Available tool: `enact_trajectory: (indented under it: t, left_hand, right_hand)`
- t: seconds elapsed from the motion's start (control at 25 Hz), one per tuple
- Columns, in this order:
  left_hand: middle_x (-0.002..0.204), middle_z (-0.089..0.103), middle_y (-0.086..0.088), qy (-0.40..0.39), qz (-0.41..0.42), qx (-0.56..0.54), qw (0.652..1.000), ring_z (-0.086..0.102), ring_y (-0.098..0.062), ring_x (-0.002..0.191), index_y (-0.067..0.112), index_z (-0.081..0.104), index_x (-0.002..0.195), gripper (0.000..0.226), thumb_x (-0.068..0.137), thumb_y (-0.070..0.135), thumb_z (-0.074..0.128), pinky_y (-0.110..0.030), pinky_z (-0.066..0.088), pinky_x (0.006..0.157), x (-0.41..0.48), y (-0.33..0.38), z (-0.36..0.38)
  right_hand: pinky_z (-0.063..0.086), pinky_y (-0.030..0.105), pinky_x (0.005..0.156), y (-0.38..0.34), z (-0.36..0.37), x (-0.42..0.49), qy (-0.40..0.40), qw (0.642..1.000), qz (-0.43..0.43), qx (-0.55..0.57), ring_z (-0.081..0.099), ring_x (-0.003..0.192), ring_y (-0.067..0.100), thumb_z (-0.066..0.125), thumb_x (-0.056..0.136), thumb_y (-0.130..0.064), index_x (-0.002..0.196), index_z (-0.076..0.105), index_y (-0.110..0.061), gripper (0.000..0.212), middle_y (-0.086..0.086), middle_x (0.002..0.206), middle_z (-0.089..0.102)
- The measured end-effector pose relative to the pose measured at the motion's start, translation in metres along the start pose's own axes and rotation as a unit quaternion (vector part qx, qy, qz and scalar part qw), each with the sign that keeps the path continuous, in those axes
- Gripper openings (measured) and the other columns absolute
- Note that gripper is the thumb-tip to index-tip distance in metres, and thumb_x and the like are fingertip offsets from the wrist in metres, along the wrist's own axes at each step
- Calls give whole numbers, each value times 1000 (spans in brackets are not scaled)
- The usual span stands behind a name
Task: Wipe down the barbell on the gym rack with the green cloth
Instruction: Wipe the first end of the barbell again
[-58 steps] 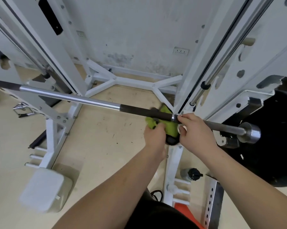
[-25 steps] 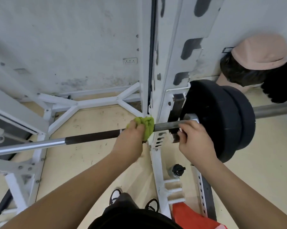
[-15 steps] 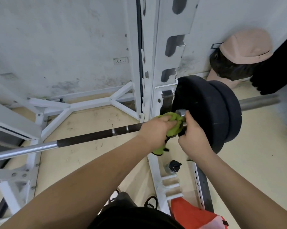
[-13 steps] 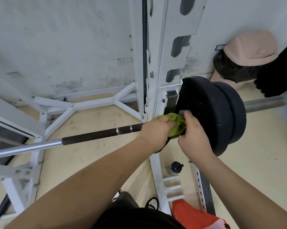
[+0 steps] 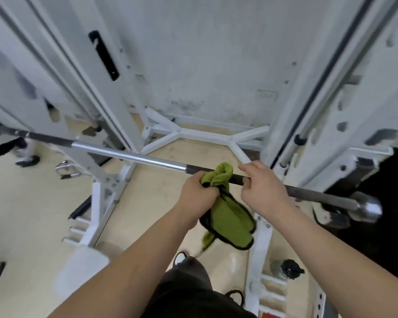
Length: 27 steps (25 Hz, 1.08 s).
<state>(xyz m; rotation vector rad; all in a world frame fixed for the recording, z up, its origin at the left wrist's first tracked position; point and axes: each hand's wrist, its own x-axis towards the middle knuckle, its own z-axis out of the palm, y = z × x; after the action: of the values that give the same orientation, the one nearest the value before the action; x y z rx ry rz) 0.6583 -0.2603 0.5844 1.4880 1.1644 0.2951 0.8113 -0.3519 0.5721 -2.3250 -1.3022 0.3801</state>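
The barbell [image 5: 134, 157] runs across the white rack from upper left to lower right, chrome in the middle, dark where it is knurled. My left hand [image 5: 198, 191] is closed on the green cloth [image 5: 230, 216], bunched over the dark part of the bar with most of it hanging below. Just to the right, my right hand [image 5: 262, 189] grips the bare bar. Beyond it the bar ends at a chrome collar [image 5: 365, 207] by the right upright.
White rack uprights stand left [image 5: 115, 92] and right [image 5: 326, 99], with a white base frame [image 5: 205, 136] against the wall. A black weight plate [image 5: 386, 203] is at the right edge. A dark bottle [image 5: 287, 269] stands on the floor by the lower right post.
The view has swung left, away from the plates and another person's cap. My left hand has slid the cloth leftward, off the collar, and the cloth now hangs loose below the bar.
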Motion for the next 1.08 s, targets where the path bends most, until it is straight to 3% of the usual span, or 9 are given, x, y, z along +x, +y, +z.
enact_trajectory:
  t: [0.16,0.36,0.52,0.68,0.84,1.0,1.08]
  left_hand:
    - [93,78,-5,39,-64,-117,990,75,-21,85,21,71,102,27,80,8,67,-35,65,76,13,-8,-55]
    - [98,78,0,38,-50,-129,990,76,-14,85,23,68,107,32,80,35,80,-33,63,77,48,-16,-127]
    - [97,75,-3,95,-56,-145,983,73,-21,88,19,69,100,30,89,46,64,-39,61,79,98,-20,-209]
    - [82,63,-2,109,-39,-103,988,63,-22,78,12,63,88,27,87,37,53,-39,54,72,153,-30,-292]
    - [84,67,-2,138,-49,-78,986,68,-23,78,15,61,90,22,85,37,57,-39,58,70,187,-40,-383]
    - [87,67,1,271,25,12,962,65,-18,80,24,59,96,12,87,32,58,-35,53,67,204,-53,-476]
    - [102,63,3,331,96,114,932,60,-17,86,26,58,113,23,90,32,61,-31,47,68,211,-69,-499]
  right_hand:
    - [49,40,100,-49,24,33,-33,999,-41,-13,56,125,25,58,97,-28,139,60,-21,43,1,134,58]
    - [51,41,99,-108,60,74,-54,997,-51,21,60,119,22,61,96,-28,135,64,-20,40,0,127,63]
    - [53,42,94,-175,100,127,-55,997,-49,37,62,112,18,60,97,-31,131,67,-22,36,-3,121,64]
    - [55,41,89,-255,148,184,-61,998,-19,26,65,103,18,58,97,-34,123,71,-26,30,-4,107,67]
    - [55,39,87,-327,190,223,-85,995,14,44,64,98,18,61,96,-36,117,74,-25,27,-5,104,70]
    - [56,36,87,-386,222,247,-137,988,2,72,65,95,12,60,96,-35,110,76,-26,23,-9,104,73]
    - [57,36,86,-408,236,259,-169,980,4,107,68,91,12,61,96,-32,101,78,-25,19,-9,97,75]
